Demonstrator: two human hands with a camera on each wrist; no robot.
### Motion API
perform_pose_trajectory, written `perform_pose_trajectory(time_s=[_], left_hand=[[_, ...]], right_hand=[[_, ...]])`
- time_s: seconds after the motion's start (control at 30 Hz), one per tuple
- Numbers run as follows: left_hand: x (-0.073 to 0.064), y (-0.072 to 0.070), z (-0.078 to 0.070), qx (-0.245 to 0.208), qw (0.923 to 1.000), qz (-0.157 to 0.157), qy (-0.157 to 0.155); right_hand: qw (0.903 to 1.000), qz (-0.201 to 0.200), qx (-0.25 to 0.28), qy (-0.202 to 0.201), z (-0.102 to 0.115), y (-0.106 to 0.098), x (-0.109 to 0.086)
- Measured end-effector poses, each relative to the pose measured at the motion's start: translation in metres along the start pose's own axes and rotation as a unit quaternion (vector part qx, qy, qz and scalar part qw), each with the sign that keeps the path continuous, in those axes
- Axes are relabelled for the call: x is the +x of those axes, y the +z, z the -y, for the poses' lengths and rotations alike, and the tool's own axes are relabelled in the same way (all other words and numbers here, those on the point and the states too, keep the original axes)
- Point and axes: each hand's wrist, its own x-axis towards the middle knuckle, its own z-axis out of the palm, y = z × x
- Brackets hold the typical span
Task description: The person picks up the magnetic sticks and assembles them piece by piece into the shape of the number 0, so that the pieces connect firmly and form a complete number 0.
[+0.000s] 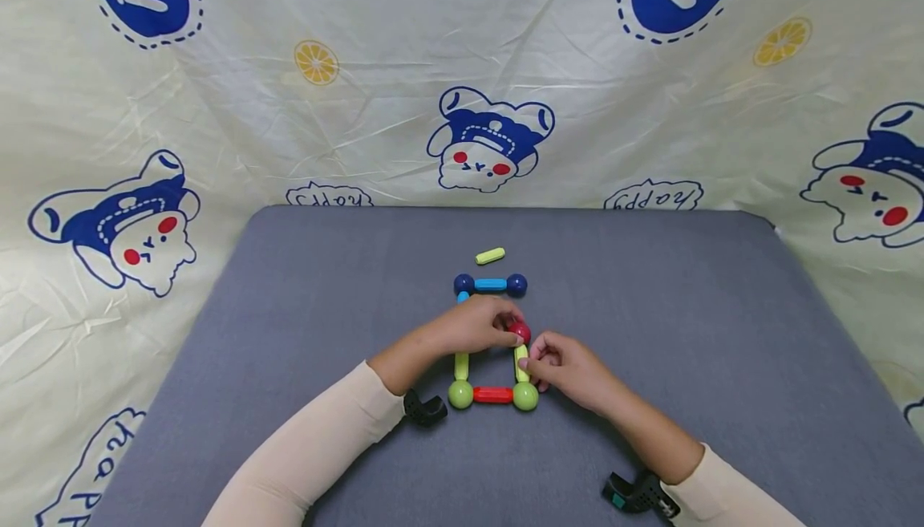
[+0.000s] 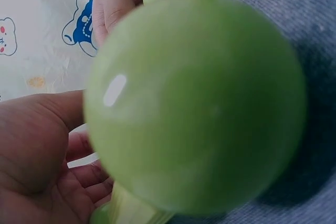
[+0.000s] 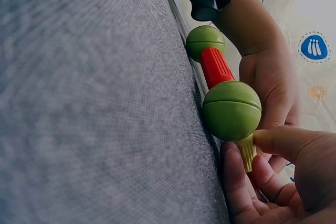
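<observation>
In the head view my left hand [image 1: 472,325] grips a red ball [image 1: 520,333] at the far end of a yellow-green rod [image 1: 521,360]. My right hand [image 1: 570,368] pinches that rod from the right, between thumb and fingers, as the right wrist view shows too. The rod's near end meets a green ball [image 3: 232,110]. A red rod [image 1: 493,395] joins this ball to another green ball [image 1: 460,395] on the left, which fills much of the left wrist view. From that left ball a second yellow-green rod [image 1: 462,366] runs away, partly hidden under my left hand.
Beyond my left hand, a light-blue rod [image 1: 491,285] links two navy balls [image 1: 516,285]. Another blue rod [image 1: 463,297] comes down from the left one. A loose yellow-green rod [image 1: 490,256] lies farther back on the grey table [image 1: 686,310]. A printed cloth [image 1: 390,126] hangs behind.
</observation>
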Motion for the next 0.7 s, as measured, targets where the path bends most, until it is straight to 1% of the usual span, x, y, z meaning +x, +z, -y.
perform_pose_trajectory(time_s=[0.27, 0.37, 0.4, 0.53, 0.6, 0.7], left_hand=[[-0.001, 0.003, 0.0, 0.022, 0.9996, -0.013, 0.013], [-0.002, 0.004, 0.0, 0.026, 0.9995, -0.015, 0.013], [-0.003, 0.004, 0.0, 0.023, 0.9996, -0.015, 0.01], [-0.006, -0.001, 0.0, -0.011, 0.9997, -0.023, 0.002], [-0.009, -0.005, 0.0, -0.023, 0.9991, -0.035, 0.002], [-0.014, -0.013, 0.0, -0.023, 0.9982, -0.056, 0.0]], right_hand=[[1.0, -0.002, -0.01, 0.0, 0.001, 0.001, -0.002], [0.9999, 0.001, -0.014, -0.001, 0.001, 0.001, -0.002], [0.9999, 0.002, -0.014, -0.001, 0.001, 0.0, -0.002], [0.9999, 0.004, -0.014, 0.0, 0.001, 0.0, -0.001], [0.9999, 0.003, -0.011, 0.001, 0.001, 0.0, -0.001], [1.0, 0.003, -0.008, -0.001, 0.001, 0.0, -0.001]])
